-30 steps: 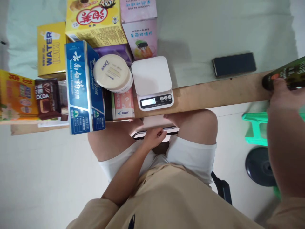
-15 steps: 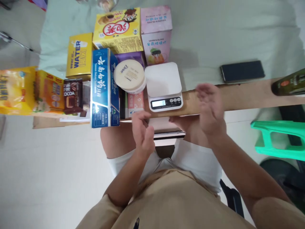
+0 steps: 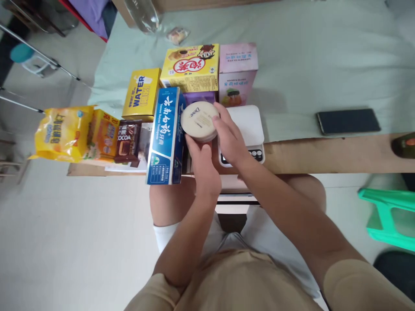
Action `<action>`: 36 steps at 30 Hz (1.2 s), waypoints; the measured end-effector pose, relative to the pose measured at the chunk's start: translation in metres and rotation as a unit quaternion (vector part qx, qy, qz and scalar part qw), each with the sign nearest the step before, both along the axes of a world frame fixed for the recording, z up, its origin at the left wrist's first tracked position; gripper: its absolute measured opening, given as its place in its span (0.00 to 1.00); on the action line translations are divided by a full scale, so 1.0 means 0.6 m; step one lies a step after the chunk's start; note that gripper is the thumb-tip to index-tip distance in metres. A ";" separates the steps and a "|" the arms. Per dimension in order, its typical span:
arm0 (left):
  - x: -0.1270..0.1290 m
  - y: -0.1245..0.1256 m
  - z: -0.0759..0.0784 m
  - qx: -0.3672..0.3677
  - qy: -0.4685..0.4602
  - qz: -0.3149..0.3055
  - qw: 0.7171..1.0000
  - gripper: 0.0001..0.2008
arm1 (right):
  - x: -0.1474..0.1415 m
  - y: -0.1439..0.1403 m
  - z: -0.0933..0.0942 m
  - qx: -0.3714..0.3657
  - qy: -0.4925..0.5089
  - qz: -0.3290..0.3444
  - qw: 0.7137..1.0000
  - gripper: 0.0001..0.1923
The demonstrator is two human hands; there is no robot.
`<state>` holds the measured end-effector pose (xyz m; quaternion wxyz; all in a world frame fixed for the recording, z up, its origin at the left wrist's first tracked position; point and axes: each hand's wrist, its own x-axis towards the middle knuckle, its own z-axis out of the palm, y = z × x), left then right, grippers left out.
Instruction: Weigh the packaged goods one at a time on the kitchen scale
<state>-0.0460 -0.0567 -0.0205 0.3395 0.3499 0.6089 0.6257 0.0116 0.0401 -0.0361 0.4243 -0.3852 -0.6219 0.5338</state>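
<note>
A round cream-coloured Dove jar sits among the packages at the table's front, its lid facing up. My left hand grips its near left side, thumb and fingers against the wall. From the right, my right hand closes on the jar's edge. Beneath the right hand and wrist is a white kitchen scale, its display mostly covered. Directly left of the jar stands a blue toothpaste box. Behind the jar lies a purple package, partly hidden.
Behind are a yellow snack box, a pink box and a yellow "WATER" box. Leftward lie a brown cocoa pack, an orange pack and a yellow bag. A phone and a dark bottle are rightward.
Both hands, apart and empty before, have come together on the Dove jar. My right hand moved left across the scale; my left moved forward. The camera view has shifted.
</note>
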 end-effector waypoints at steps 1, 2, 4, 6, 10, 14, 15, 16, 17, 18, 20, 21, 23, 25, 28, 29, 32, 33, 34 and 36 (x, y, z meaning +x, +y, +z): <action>0.003 0.001 0.004 0.007 -0.010 -0.003 1.000 0.35 | 0.004 -0.006 0.004 -0.001 0.000 -0.006 1.000 0.43; 0.005 0.002 0.008 0.011 -0.021 -0.007 1.000 0.35 | 0.009 -0.012 0.008 -0.002 0.000 -0.013 1.000 0.43; 0.013 -0.001 0.012 0.018 -0.029 -0.019 0.999 0.35 | 0.023 -0.023 0.015 0.001 0.002 -0.026 1.000 0.43; 0.023 -0.003 0.013 0.023 -0.022 -0.029 0.999 0.35 | 0.044 -0.028 0.018 0.015 0.011 -0.038 0.999 0.41; 0.045 0.004 0.012 0.008 -0.024 -0.063 0.998 0.35 | 0.092 -0.026 0.013 0.039 0.048 -0.064 0.996 0.36; 0.054 0.026 0.014 -0.022 -0.035 -0.103 0.994 0.33 | 0.126 -0.023 0.008 0.008 0.073 -0.088 0.993 0.34; 0.055 0.031 0.014 -0.027 -0.033 -0.110 0.993 0.34 | 0.131 -0.024 0.008 -0.002 0.076 -0.092 0.993 0.33; 0.054 0.035 0.015 -0.029 -0.031 -0.115 0.992 0.34 | 0.134 -0.025 0.007 -0.009 0.080 -0.093 0.992 0.33; 0.053 0.039 0.015 -0.031 -0.029 -0.119 0.992 0.35 | 0.137 -0.026 0.006 -0.013 0.084 -0.092 0.992 0.33; 0.052 0.041 0.015 -0.031 -0.028 -0.122 0.992 0.36 | 0.140 -0.026 0.004 -0.014 0.088 -0.090 0.992 0.33; 0.050 0.044 0.013 -0.025 -0.025 -0.131 0.991 0.36 | 0.143 -0.024 -0.002 -0.011 0.096 -0.086 0.992 0.33; 0.050 0.044 0.012 -0.020 -0.022 -0.137 0.990 0.36 | 0.144 -0.022 -0.005 -0.008 0.099 -0.086 0.991 0.33; 0.049 0.043 0.008 -0.006 -0.009 -0.149 0.989 0.35 | 0.146 -0.017 -0.012 -0.006 0.102 -0.087 0.991 0.34; 0.046 0.039 0.002 0.007 0.012 -0.157 0.988 0.35 | 0.150 -0.013 -0.014 -0.006 0.106 -0.089 0.990 0.34; 0.034 0.022 -0.008 0.044 0.058 -0.123 0.990 0.32 | 0.167 -0.015 -0.012 -0.008 0.117 -0.131 0.984 0.30; 0.027 0.013 -0.010 0.071 0.080 -0.108 0.988 0.29 | 0.177 -0.019 -0.011 -0.005 0.121 -0.159 0.980 0.28; 0.002 -0.023 -0.018 0.188 0.159 -0.125 0.961 0.13 | 0.214 -0.042 -0.018 0.023 0.137 -0.258 0.956 0.20; -0.006 -0.037 -0.020 0.223 0.186 -0.157 0.944 0.13 | 0.227 -0.052 -0.023 0.031 0.142 -0.283 0.948 0.17; -0.012 -0.050 -0.024 0.247 0.212 -0.189 0.927 0.16 | 0.239 -0.061 -0.029 0.035 0.147 -0.303 0.941 0.16; -0.018 -0.072 -0.030 0.272 0.260 -0.240 0.895 0.18 | 0.256 -0.078 -0.040 0.030 0.150 -0.321 0.935 0.17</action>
